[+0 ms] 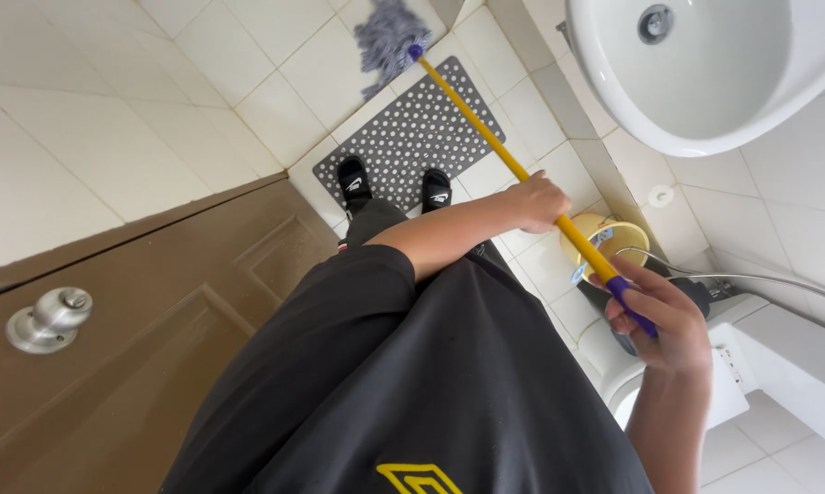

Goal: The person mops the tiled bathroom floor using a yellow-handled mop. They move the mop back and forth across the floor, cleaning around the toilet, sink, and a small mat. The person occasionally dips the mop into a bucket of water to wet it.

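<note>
The wearer's black shirt (403,384), nearest the camera, is filling the lower middle of the view, with a yellow emblem at its hem. Beside it, a brown panelled door (129,320) with a round metal knob (51,317) is occupying the lower left. A white washbasin (705,82) is hanging at upper right above pale floor tiles (110,119). A grey perforated mat (412,137) is lying on the tiles, and the person's black slippers (394,183) are standing on its near edge.

The mop (485,128) is running diagonally: its yellow shaft has its long axis from lower right to upper left, ending in a grey string head (387,37) that is resting on the tiles just past the mat's far edge. The right hand (664,316) is closing its fingers round the purple grip at the near end of the shaft, wrist raised and forearm coming up from below. The left hand (536,201) is wrapping the shaft farther down, arm reaching across the body, and so is the hand nearer the mop head. A yellow bucket (604,242) is sitting just behind the shaft, between the two hands. A thin metal hose (760,276) is curving off to the right.
</note>
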